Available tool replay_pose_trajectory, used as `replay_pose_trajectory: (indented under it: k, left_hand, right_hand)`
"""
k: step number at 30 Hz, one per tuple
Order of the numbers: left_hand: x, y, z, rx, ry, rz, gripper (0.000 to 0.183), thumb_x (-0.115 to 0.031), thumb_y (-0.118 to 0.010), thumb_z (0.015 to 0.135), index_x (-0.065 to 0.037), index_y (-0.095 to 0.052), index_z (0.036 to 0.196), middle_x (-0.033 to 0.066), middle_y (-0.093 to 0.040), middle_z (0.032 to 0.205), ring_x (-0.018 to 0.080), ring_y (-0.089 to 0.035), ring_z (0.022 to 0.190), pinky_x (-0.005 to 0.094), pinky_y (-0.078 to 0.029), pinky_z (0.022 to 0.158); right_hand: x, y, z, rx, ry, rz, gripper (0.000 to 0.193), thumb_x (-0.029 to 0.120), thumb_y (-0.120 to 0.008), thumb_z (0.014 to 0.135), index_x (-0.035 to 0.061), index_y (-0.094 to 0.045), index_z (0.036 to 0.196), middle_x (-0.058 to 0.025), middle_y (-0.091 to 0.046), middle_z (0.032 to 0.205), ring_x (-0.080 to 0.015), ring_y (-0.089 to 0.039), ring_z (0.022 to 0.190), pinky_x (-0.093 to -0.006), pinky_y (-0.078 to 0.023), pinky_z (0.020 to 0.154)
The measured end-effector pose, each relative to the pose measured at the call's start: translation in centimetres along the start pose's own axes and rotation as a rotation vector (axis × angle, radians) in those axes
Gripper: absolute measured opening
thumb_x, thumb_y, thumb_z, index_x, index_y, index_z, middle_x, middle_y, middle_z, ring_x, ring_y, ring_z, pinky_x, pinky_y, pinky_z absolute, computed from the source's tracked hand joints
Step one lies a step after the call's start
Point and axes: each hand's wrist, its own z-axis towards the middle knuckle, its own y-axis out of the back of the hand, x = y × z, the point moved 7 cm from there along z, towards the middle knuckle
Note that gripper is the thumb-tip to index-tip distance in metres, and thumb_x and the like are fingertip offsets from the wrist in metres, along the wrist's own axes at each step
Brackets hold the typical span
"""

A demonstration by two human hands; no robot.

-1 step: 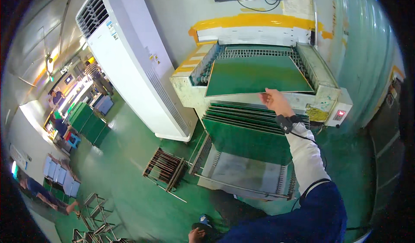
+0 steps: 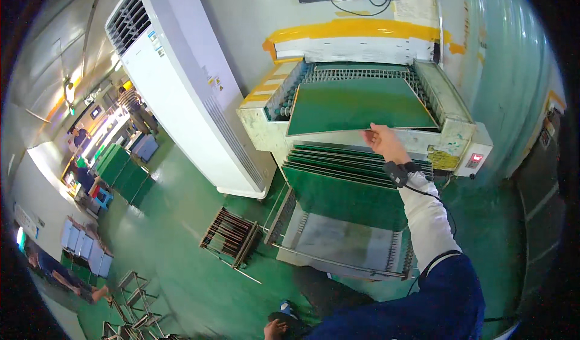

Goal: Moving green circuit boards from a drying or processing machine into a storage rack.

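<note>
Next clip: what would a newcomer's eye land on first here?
First, the big green panel lying on the roller machine at top centre, with the right hand gripping its near edge. Below it, more green panels stand slotted in a rack. To the left rises a tall white air-conditioning unit; the left hand shows only at the bottom edge, on nothing that can be made out.

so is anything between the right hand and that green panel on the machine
Nothing visible is. The right hand is already at the near edge of the green panel, fingers gripping it where it overhangs the machine. The slotted rack of other panels sits below, clear of the grip.
</note>
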Motion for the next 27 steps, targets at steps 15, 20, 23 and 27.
replay_pose_trajectory:
  k: [15, 20, 23, 27]
  left_hand:
    - [0.2, -0.2, 0.0, 0.018, 0.036, -0.02, 0.018, -0.016, -0.064, 0.082, -0.002, -0.06, 0.094, 0.0133, -0.063, 0.077, 0.0247, -0.062, 0.068, 0.0355, -0.052, 0.059]
    - [-1.7, -3.9, -3.5, 0.011, 0.099, 0.006, 0.017, -0.015, -0.065, 0.081, -0.003, -0.06, 0.092, 0.0138, -0.063, 0.077, 0.0243, -0.062, 0.067, 0.0353, -0.052, 0.058]
    - [-1.5, -3.5, -3.7, -0.061, 0.078, -0.007, 0.017, -0.016, -0.065, 0.081, -0.003, -0.06, 0.091, 0.0122, -0.064, 0.077, 0.0242, -0.061, 0.067, 0.0355, -0.052, 0.059]
    - [-1.6, -3.4, -3.6, -0.071, 0.081, 0.084, 0.018, -0.017, -0.065, 0.081, -0.003, -0.061, 0.091, 0.009, -0.064, 0.076, 0.0231, -0.061, 0.07, 0.0342, -0.051, 0.063]
  right_hand:
    - [0.3, -3.9, 1.9, 0.085, -0.101, -0.005, 0.031, 0.023, -0.052, 0.09, -0.0059, -0.049, 0.102, -0.0205, -0.059, 0.101, -0.0281, -0.061, 0.093, -0.0321, -0.053, 0.073]
    - [0.8, -2.5, 2.7, 0.116, -0.152, -0.07, 0.036, 0.027, -0.054, 0.089, -0.0064, -0.053, 0.102, -0.0166, -0.062, 0.098, -0.0247, -0.062, 0.086, -0.0297, -0.052, 0.069]
    - [0.6, -3.3, 2.5, 0.179, -0.178, -0.128, 0.038, 0.032, -0.055, 0.089, -0.0039, -0.057, 0.102, -0.014, -0.063, 0.095, -0.0211, -0.061, 0.078, -0.0281, -0.05, 0.066]
    - [1.3, -4.6, 1.6, 0.111, -0.254, -0.286, 0.038, 0.035, -0.054, 0.089, 0.0, -0.059, 0.101, -0.0117, -0.064, 0.089, -0.0182, -0.059, 0.072, -0.0274, -0.049, 0.064]
